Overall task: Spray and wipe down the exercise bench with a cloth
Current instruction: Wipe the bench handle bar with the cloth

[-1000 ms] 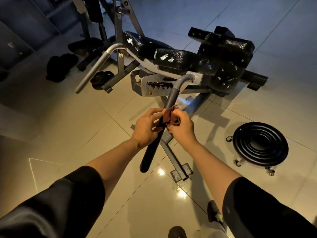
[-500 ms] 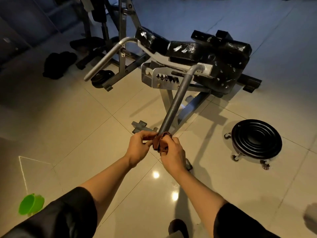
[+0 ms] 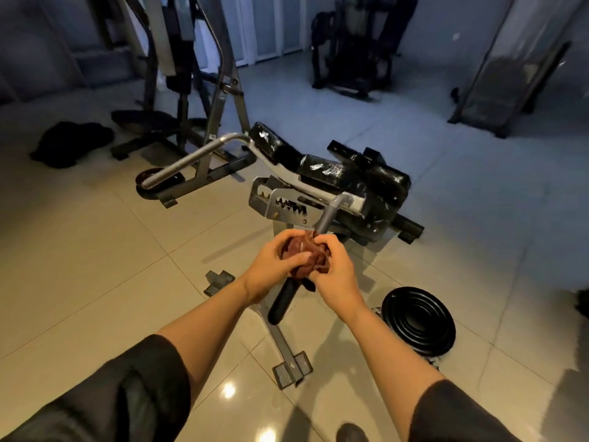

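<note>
Crumpled reddish-brown cloth (image 3: 304,254) wrapped round grey metal bench handle (image 3: 328,218) | left hand (image 3: 271,266) at 9 o'clock, right hand (image 3: 334,275) at 3 o'clock, both grasping it | no legible writing

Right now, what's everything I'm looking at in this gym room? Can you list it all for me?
bench: one, black pads on a grey frame, centre of the floor
handle: one, grey bar with a black grip, sticking out of the bench toward the person
far handle: one, grey, on the bench's left side
cloth: one, reddish brown, bunched round the handle
round stool: one, black, on the floor at right
rack: one, grey, behind the bench at left
dark bundle: one, black, on the floor far left
machine: one, black, by the back wall
floor: beige glossy tiles
left hand: one, holds the cloth
right hand: one, holds the cloth
</note>
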A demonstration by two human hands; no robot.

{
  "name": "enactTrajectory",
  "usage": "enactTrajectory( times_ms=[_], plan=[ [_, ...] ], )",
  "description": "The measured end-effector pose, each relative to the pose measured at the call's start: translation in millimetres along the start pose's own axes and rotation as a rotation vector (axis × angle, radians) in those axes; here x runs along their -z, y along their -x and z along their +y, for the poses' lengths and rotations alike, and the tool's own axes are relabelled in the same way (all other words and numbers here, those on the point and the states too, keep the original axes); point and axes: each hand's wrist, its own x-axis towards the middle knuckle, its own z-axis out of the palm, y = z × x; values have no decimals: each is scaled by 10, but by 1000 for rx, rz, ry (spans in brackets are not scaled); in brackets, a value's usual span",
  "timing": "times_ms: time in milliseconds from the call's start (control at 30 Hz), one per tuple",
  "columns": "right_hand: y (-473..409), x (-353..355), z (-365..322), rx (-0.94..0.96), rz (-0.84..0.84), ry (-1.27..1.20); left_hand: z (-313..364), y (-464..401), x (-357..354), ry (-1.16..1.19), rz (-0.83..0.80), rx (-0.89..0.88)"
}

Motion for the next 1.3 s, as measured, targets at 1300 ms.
enactTrajectory(
  times_ms=[1300],
  plan=[
    [153,-281,409,-183,-484,658,-1003,566,79,-820,216,184]
  ],
)
